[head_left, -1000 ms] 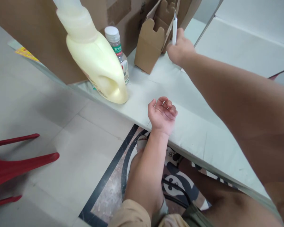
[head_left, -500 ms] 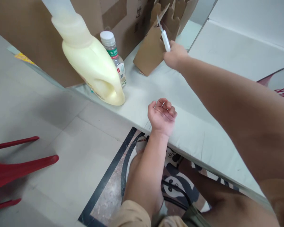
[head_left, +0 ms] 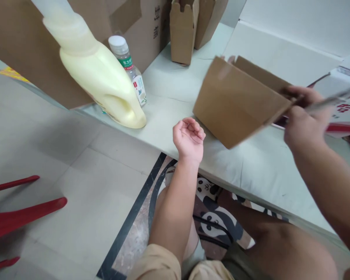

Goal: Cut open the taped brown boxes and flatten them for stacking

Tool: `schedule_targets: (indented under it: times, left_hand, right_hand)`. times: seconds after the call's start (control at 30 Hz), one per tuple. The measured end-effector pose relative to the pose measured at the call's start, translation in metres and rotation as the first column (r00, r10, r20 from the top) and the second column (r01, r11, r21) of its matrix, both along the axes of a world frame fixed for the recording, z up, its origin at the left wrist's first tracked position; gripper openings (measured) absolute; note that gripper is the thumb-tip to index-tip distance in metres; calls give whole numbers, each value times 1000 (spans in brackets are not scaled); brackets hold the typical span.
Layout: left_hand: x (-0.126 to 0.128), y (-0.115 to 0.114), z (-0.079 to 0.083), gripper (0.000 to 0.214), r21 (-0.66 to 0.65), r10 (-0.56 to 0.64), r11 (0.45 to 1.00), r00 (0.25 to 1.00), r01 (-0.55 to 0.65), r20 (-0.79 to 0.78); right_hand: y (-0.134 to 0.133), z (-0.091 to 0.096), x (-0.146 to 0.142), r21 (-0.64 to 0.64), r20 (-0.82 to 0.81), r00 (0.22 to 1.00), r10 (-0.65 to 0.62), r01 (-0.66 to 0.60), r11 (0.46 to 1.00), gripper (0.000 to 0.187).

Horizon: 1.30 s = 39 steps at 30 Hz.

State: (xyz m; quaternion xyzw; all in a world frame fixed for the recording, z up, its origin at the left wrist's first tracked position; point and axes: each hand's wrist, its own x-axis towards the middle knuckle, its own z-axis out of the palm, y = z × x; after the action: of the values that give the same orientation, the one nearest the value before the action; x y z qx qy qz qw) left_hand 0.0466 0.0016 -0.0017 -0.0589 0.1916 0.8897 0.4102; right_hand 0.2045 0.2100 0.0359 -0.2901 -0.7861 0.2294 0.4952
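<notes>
My right hand (head_left: 306, 116) grips the edge of a brown cardboard box (head_left: 239, 101), which is tilted above the table on the right. A thin knife (head_left: 335, 98), smeared by motion, sticks out of the same hand to the right; its handle is mostly hidden. My left hand (head_left: 189, 140) rests palm up at the table's front edge, fingers loosely curled with nothing in them. It lies just left of the tilted box, apart from it.
Two more cardboard boxes (head_left: 182, 35) stand at the back beside a large carton (head_left: 96, 23). A pale yellow jug (head_left: 102, 81) and a clear bottle (head_left: 137, 85) are at the left edge. A printed white box (head_left: 344, 101) lies right; a red stool (head_left: 23, 217) is lower left.
My right hand has pulled one cardboard box away from the back, rightward and nearer to me. The knife now points right instead of toward the boxes. My left hand stays nearly still.
</notes>
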Motion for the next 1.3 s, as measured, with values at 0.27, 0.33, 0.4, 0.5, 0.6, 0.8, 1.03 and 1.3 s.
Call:
schedule_targets:
  times: [0.27,0.33,0.4,0.5,0.6,0.8,1.03,1.3]
  left_hand:
    - [31,29,-17,32,-135,3,981,713,-138,-701]
    - [44,37,-23,38,-81,-61,997,558,-12,-828]
    - [54,44,-27,40,-26,-60,996,457,82,-887]
    - [62,51,-29,36,30,9,998,399,48,-917]
    - [62,54,-27,32,45,53,999,343,-29,-938]
    - [66,54,-25,30,23,54,988,203,-153,-978]
    - [79,51,-20,40,-17,41,964,209,-266,-977]
    - [75,55,-24,60,-22,29,981,255,-195,-966]
  right_hand:
    - [-75,-4,104,22,-482,866,-133,164,986,49]
    - [-83,-10,112,8,-517,847,-126,153,988,45]
    - [-84,-18,118,-15,-545,827,-141,158,987,45]
    - [-80,-26,127,-60,-541,827,-150,140,988,47]
    - [-77,-30,136,-96,-490,869,-71,27,995,48]
    - [-82,-27,150,-174,-435,900,-18,-65,983,40]
    - [-87,-33,173,-316,-347,937,38,-155,936,32]
    - [-71,-67,171,-299,-353,936,11,-124,946,34]
